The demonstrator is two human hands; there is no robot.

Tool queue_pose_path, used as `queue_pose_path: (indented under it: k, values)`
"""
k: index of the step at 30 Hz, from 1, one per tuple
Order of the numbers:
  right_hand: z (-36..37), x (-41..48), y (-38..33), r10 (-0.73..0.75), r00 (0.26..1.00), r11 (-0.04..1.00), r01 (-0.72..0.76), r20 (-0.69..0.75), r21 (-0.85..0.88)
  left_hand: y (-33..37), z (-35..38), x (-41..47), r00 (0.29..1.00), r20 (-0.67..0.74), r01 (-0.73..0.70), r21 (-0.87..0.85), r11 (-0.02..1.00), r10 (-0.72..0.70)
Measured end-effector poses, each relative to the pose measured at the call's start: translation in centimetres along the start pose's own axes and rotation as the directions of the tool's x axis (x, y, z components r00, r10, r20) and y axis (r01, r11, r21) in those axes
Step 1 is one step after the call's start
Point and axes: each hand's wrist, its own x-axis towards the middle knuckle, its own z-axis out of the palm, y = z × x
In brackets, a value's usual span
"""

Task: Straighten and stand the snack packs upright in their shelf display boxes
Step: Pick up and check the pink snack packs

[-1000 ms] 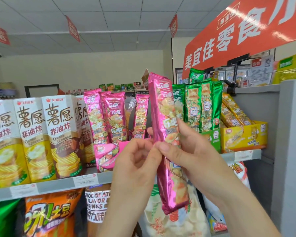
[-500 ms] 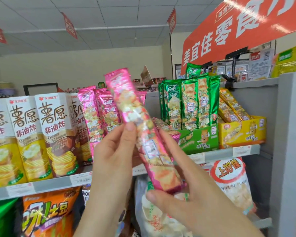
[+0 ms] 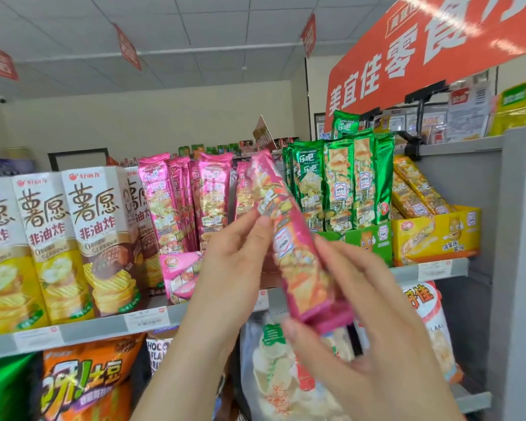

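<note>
I hold a long pink snack pack (image 3: 289, 241) in front of the shelf, its top leaning left. My left hand (image 3: 234, 262) pinches its upper half from the left, and my right hand (image 3: 356, 323) grips its lower end, thumb under the bottom edge. Behind my hands, several pink packs (image 3: 179, 205) stand in a pink display box (image 3: 179, 278). To the right, green packs (image 3: 337, 183) stand upright in a green box (image 3: 368, 241). Yellow packs (image 3: 413, 189) lean backward in a yellow box (image 3: 438, 235).
Tall chip cartons (image 3: 58, 244) fill the shelf's left side. A grey shelf edge (image 3: 104, 329) with price tags runs across. Large snack bags (image 3: 82, 384) sit on the shelf below. A grey upright panel (image 3: 516, 268) closes the right side, under a red sign (image 3: 422, 53).
The pink pack went from upright to leaning left and moved closer to the pink box. My right hand slid down to its bottom end; the view shifted right.
</note>
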Motion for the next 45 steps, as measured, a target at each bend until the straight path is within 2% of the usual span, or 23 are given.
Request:
queue_pose_path:
  k: [1,2,3,4,5,6,7,9,11,13,15,18,20,21,23,26,30,32,34,37,40,42,45]
  values:
    - [-1.0,0.5,0.8,-0.033,0.992,0.999,0.028,0.123,0.042,0.1,0.2,0.2,0.999,0.031,0.015,0.017,1.000,-0.016]
    - [-0.9,1.6,2.5,0.024,0.993,0.989,-0.041,0.115,0.141,0.1,0.2,0.4,0.999,0.035,0.016,0.052,0.999,-0.018]
    - [-1.3,2.8,3.0,0.070,0.991,0.983,-0.087,0.112,0.161,0.1,0.2,0.5,1.000,0.014,-0.001,0.103,0.995,-0.001]
    - [-1.5,3.2,2.8,0.030,0.995,0.997,-0.037,0.093,0.066,0.0,0.0,0.5,0.999,-0.017,-0.033,0.160,0.987,0.036]
    - [-1.5,4.1,1.6,0.053,0.998,0.998,-0.052,-0.034,0.042,-0.1,-0.4,0.4,0.996,-0.044,-0.069,0.212,0.975,0.080]
    - [-1.8,4.0,1.1,0.031,0.990,0.997,-0.020,-0.140,0.078,-0.2,-0.8,0.3,0.990,-0.071,-0.102,0.263,0.959,0.125]
    - [-2.2,3.4,0.8,0.007,0.984,0.995,0.011,-0.179,0.103,-0.4,-1.2,0.3,0.980,-0.103,-0.128,0.317,0.940,0.169]
    - [-2.1,4.7,0.5,-0.018,0.986,0.992,0.038,-0.166,0.117,-0.7,-2.3,0.3,0.946,-0.187,-0.164,0.428,0.889,0.264]
    - [-2.0,6.0,0.8,-0.018,0.983,0.986,0.047,-0.181,0.157,-0.7,-3.2,0.5,0.878,-0.266,-0.200,0.554,0.808,0.399]
    - [-1.7,6.0,0.9,-0.043,0.975,0.985,0.078,-0.217,0.153,-0.5,-4.3,0.8,0.800,-0.287,-0.229,0.665,0.711,0.526]
    - [-1.3,5.9,1.1,-0.029,0.979,0.987,0.060,-0.204,0.148,0.0,-5.1,1.4,0.740,-0.251,-0.245,0.763,0.598,0.624]
    - [-0.3,6.7,1.3,0.056,0.989,0.993,-0.041,-0.135,0.112,1.0,-5.4,2.7,0.686,-0.081,-0.272,0.893,0.359,0.723]
    - [0.6,7.0,1.8,0.112,0.991,0.994,-0.110,-0.075,0.030,1.7,-5.3,3.9,0.708,0.078,-0.237,0.962,0.132,0.702]
    - [1.1,7.1,2.1,0.138,0.990,0.989,-0.140,-0.035,-0.055,2.0,-5.3,4.5,0.748,0.128,-0.194,0.981,0.030,0.651]
    - [1.8,7.1,2.5,0.148,0.988,0.955,-0.130,0.048,-0.265,2.1,-5.6,5.3,0.824,0.137,-0.112,0.991,-0.079,0.549]
    - [2.0,7.0,2.7,0.174,0.981,0.891,-0.119,0.088,-0.438,2.1,-7.1,5.5,0.817,0.095,-0.065,0.995,-0.074,0.568]
    - [1.7,7.3,2.9,0.116,0.993,0.899,-0.092,0.030,-0.428,1.9,-8.5,5.7,0.808,0.065,-0.059,0.998,-0.030,0.585]
    - [1.5,7.7,2.5,0.057,0.998,0.947,-0.057,-0.007,-0.317,1.8,-8.8,5.7,0.800,0.078,-0.083,0.996,-0.018,0.594]
    - [1.4,8.6,1.6,0.042,0.999,0.990,-0.043,-0.010,-0.136,1.7,-9.0,5.7,0.789,0.077,-0.099,0.995,0.002,0.609]
    - [2.1,10.4,0.7,0.060,0.993,0.997,-0.065,0.106,0.039,1.6,-9.4,5.6,0.777,0.073,-0.108,0.994,0.019,0.625]
    - [3.3,12.8,-0.4,0.142,0.934,0.976,-0.187,0.329,0.110,1.5,-9.7,5.6,0.768,0.075,-0.117,0.993,0.024,0.636]
    - [5.1,14.0,-1.6,0.209,0.859,0.898,-0.358,0.468,0.257,1.5,-9.6,5.6,0.764,0.069,-0.125,0.991,0.042,0.641]
    - [9.2,15.0,-2.2,0.344,0.795,0.737,-0.558,0.499,0.381,1.3,-9.4,5.7,0.759,0.054,-0.148,0.985,0.090,0.649]
